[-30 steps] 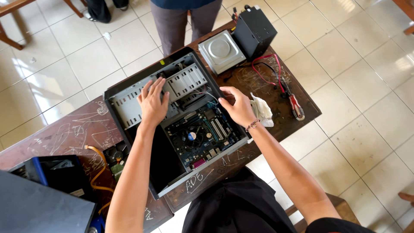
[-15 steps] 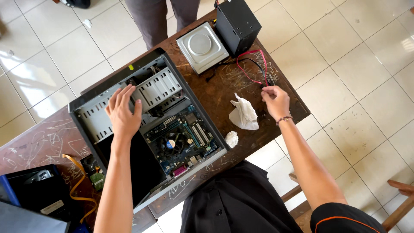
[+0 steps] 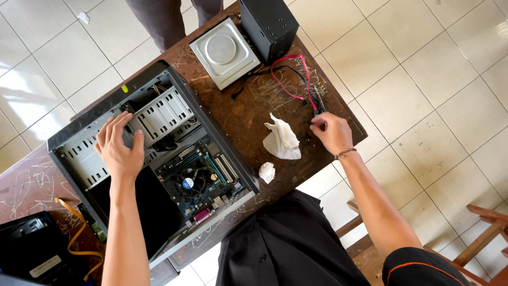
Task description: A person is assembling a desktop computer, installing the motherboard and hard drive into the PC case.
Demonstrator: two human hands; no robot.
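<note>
The right hand (image 3: 332, 132) has its fingertips pinched down on the near end of a dark tool (image 3: 318, 100), seemingly a screwdriver, lying on the table (image 3: 238, 116) near its right edge; whether the fingers have closed around it or only touch it cannot be told. The tool's long axis runs away from the person, from the fingertips up toward the red cable (image 3: 288, 74) that loops beside it. So it lies straight ahead of the right hand, and well apart from the left.

The left hand (image 3: 120, 145) rests flat, fingers spread, holding nothing, on the grey drive cage (image 3: 159, 114) inside the open case (image 3: 74, 135). The case lies on its side at the left of the table, with the motherboard (image 3: 198, 177) and its fan showing just to the right of that hand.

Between the two hands, a crumpled white tissue (image 3: 282, 140) sits just left of the right hand, with a smaller wad (image 3: 266, 172) nearer the person. Beyond the tool stand a black box (image 3: 267, 24) and a silver drive (image 3: 225, 53). Another person's legs (image 3: 164, 18) show at the far side of the table
</note>
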